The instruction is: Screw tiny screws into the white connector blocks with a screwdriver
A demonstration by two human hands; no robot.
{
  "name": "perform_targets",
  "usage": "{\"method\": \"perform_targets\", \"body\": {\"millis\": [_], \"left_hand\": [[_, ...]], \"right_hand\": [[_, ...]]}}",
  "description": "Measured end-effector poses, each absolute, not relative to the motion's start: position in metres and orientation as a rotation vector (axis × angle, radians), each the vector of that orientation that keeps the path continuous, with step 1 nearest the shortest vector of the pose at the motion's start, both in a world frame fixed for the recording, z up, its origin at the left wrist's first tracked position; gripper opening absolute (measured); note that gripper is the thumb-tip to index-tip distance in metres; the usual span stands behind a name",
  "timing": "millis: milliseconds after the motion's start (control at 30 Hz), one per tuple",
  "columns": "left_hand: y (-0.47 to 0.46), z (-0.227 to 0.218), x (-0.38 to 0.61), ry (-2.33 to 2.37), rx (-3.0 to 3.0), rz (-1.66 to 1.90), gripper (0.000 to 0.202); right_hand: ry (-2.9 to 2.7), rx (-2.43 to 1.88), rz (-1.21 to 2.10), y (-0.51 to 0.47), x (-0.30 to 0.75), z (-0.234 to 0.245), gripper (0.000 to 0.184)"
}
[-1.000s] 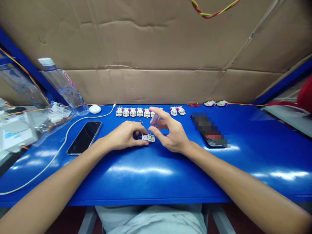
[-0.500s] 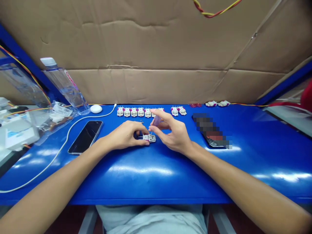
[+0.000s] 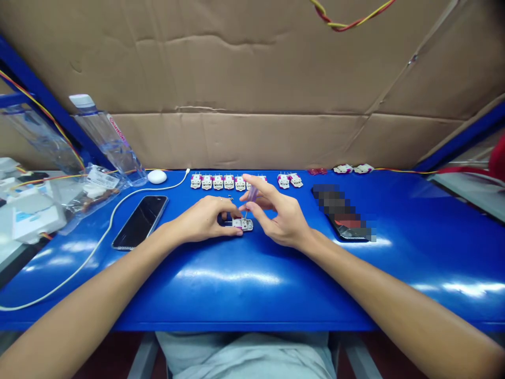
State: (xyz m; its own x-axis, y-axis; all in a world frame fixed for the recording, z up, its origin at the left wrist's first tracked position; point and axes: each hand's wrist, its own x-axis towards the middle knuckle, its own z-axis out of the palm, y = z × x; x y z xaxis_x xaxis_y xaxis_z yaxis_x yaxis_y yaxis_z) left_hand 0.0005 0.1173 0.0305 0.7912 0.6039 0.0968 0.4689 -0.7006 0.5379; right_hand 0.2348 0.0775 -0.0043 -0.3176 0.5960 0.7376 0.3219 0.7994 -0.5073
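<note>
A small white part lies on the blue table between my hands. My left hand pinches its left end and holds it down. My right hand grips a small purple-handled screwdriver between thumb and fingers, its tip down on the part. A row of several white-and-pink parts stands just behind my hands, with two more to the right. A few tiny screws lie near the row.
A black phone with a white cable lies at the left, a white puck and a plastic bottle behind it. Another dark phone lies at the right. Cardboard walls the back. Bags and boxes crowd the far left.
My right hand's fingers have shifted slightly round the screwdriver handle, as if turning it. My left hand and the part have stayed put.
</note>
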Motion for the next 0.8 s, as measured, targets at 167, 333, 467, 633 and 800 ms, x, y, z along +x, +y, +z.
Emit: {"method": "perform_targets", "body": {"millis": [167, 333, 467, 633, 800], "left_hand": [[0.1171, 0.0309, 0.0007, 0.801, 2.475, 0.354, 0.031], [0.1181, 0.0299, 0.0012, 0.809, 2.489, 0.349, 0.029], [0.1169, 0.0303, 0.0009, 0.815, 2.478, 0.361, 0.030], [0.1167, 0.0307, 0.0005, 0.809, 2.471, 0.357, 0.030], [0.1168, 0.0300, 0.0000, 0.794, 2.467, 0.370, 0.029]], "right_hand": [[-1.906, -0.700, 0.294, 0.0784, 0.2347, -0.0048, 0.057], [-1.922, -0.685, 0.299, 0.0790, 0.2357, -0.0056, 0.056], [-1.911, -0.713, 0.269, 0.0796, 0.2371, -0.0069, 0.059], [-1.910, -0.692, 0.277, 0.0790, 0.2357, -0.0059, 0.058], [-1.895, -0.722, 0.245, 0.0794, 0.2358, -0.0051, 0.059]]}}
